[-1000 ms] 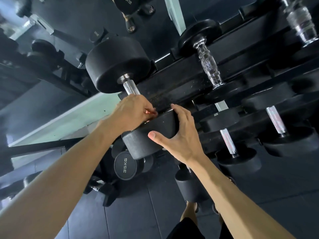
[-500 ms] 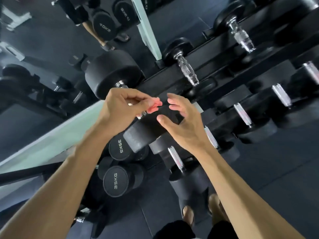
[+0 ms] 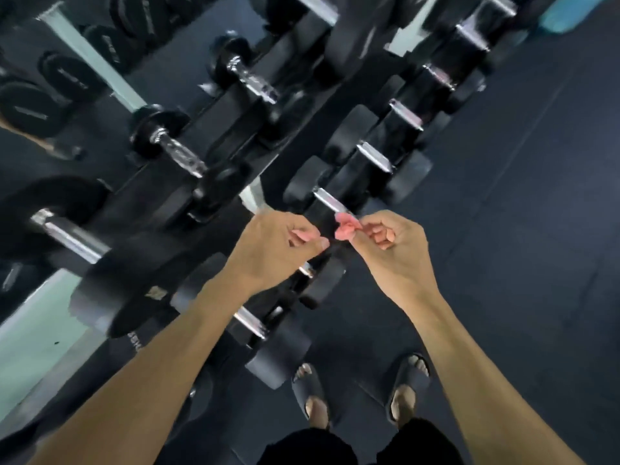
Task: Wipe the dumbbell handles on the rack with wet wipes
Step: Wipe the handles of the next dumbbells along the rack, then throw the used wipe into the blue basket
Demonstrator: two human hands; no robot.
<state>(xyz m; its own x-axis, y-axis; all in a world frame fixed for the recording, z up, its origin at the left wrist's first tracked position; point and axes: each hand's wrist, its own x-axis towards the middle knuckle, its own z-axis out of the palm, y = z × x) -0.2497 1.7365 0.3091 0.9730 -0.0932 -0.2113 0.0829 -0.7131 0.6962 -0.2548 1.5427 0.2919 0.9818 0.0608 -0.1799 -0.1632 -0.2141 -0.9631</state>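
Both hands hang in the air in front of the rack point(image 3: 235, 135), clear of every dumbbell, and between them sits a small crumpled pink wet wipe point(image 3: 345, 227). The right hand point(image 3: 394, 250) pinches the wipe at its fingertips with the other fingers curled in; the left hand point(image 3: 278, 250) is loosely curled just beside it, thumb and forefinger nearly together, and the blur makes it hard to tell whether it touches the wipe at all. The main risk is the grip itself: a wadded, wet scrap held only at the tips could slip and drop to the dark floor point(image 3: 503, 229) by the sandalled feet point(image 3: 359, 387), picking up grit that would then be rubbed onto metal. Left bunched like this, the wipe would probably meet only a narrow strip of a handle, so it wants spreading out first. The nearest chrome handle point(image 3: 330, 200) lies just beyond the hands, set tightly between black heads, so knuckles could knock them, or the wipe could snag and tear on any knurling.
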